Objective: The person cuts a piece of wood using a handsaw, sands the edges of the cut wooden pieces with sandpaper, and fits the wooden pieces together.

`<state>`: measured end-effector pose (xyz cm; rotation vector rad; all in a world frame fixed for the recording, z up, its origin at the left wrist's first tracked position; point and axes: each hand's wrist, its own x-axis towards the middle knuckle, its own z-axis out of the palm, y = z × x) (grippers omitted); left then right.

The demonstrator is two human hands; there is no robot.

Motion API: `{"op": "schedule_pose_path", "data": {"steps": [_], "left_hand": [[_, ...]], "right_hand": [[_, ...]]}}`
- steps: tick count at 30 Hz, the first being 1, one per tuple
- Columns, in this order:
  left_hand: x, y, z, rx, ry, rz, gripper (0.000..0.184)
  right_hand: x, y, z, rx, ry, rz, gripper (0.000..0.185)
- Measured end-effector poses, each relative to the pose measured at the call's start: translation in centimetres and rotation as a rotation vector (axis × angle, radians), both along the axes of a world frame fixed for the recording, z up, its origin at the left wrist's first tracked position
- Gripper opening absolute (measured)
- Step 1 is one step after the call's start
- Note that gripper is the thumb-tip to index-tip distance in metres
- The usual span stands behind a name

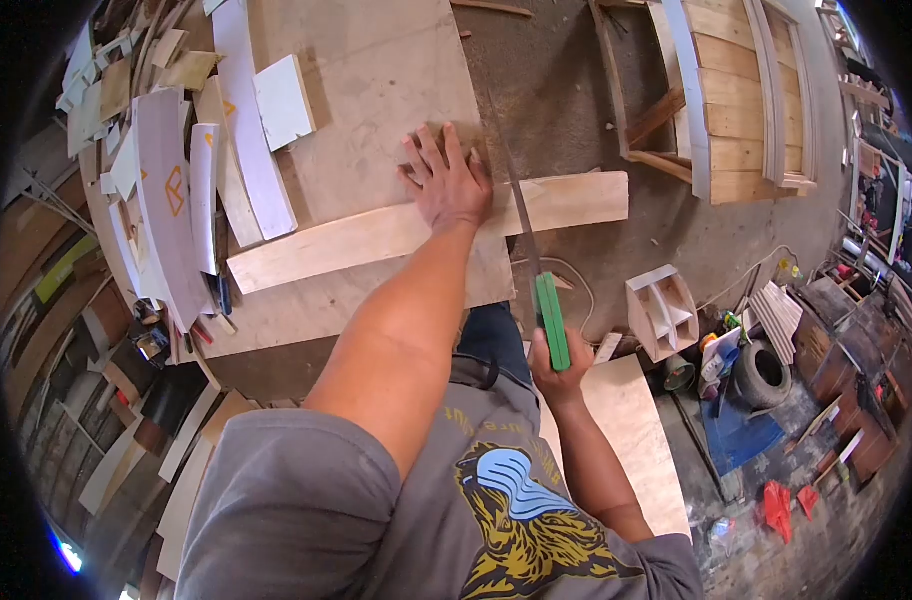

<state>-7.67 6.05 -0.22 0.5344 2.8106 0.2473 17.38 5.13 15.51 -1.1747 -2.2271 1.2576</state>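
A long pale wooden board point(336, 243) lies across the plywood tabletop point(376, 90), its right end sticking out past the table's edge. My left hand point(446, 180) rests flat on the board near that edge, fingers spread. My right hand point(564, 372) is wrapped around the green handle of a handsaw point(553, 320). The saw's thin dark blade points away from me and crosses the board just beyond the table edge, to the right of my left hand. Whether its teeth have cut into the wood I cannot tell.
Wood offcuts point(166, 190) pile up on the table's left side, with a small white block point(284, 102) beside them. On the floor to the right stand a wooden cabinet frame point(741, 100), a small divided box point(662, 312) and a tire point(762, 375). A cable point(576, 275) curls below the board.
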Motion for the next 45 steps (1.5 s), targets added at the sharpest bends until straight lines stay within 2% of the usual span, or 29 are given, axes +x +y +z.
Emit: {"op": "schedule_pose_path", "data": {"steps": [11,14,20,25,31,34,35,38,40,43,45], "left_hand": [[0.0,-0.1,0.6,-0.007,-0.064,-0.007,0.063],[-0.2,0.1,0.5,0.007,-0.048,0.0,0.063],[0.1,0.0,0.7,0.007,-0.03,-0.003,0.061],[0.1,0.1,0.3,0.026,-0.017,0.011,0.061],[0.1,0.0,0.1,-0.016,0.048,-0.012,0.062],[0.1,0.1,0.3,-0.006,-0.007,0.003,0.062],[0.0,0.2,0.2,0.0,-0.004,0.005,0.062],[0.4,-0.4,0.1,-0.01,-0.013,-0.008,0.062],[0.0,0.0,0.6,-0.02,-0.013,-0.01,0.062],[0.1,0.1,0.2,0.001,-0.008,0.01,0.062],[0.1,0.4,0.0,0.004,0.042,0.014,0.061]], "right_hand": [[-1.0,1.0,0.8,-0.091,-0.063,0.033,0.016],[-0.6,0.5,2.7,-0.074,-0.056,0.032,0.017],[-2.4,1.7,1.7,-0.238,-0.106,-0.035,0.017],[-1.2,1.5,4.7,-0.139,-0.076,0.012,0.017],[-2.7,1.6,3.1,-0.113,-0.155,0.105,0.013],[-0.7,0.6,5.4,-0.139,-0.096,0.024,0.015],[-0.2,0.5,4.9,-0.176,-0.086,0.009,0.017],[-1.9,1.5,-0.3,-0.025,-0.157,0.162,0.014],[-2.6,1.3,-0.3,-0.056,-0.085,0.085,0.015],[1.2,-0.4,1.4,-0.04,-0.034,0.038,0.015],[2.0,-0.4,-1.6,0.064,-0.053,0.088,0.015]]}}
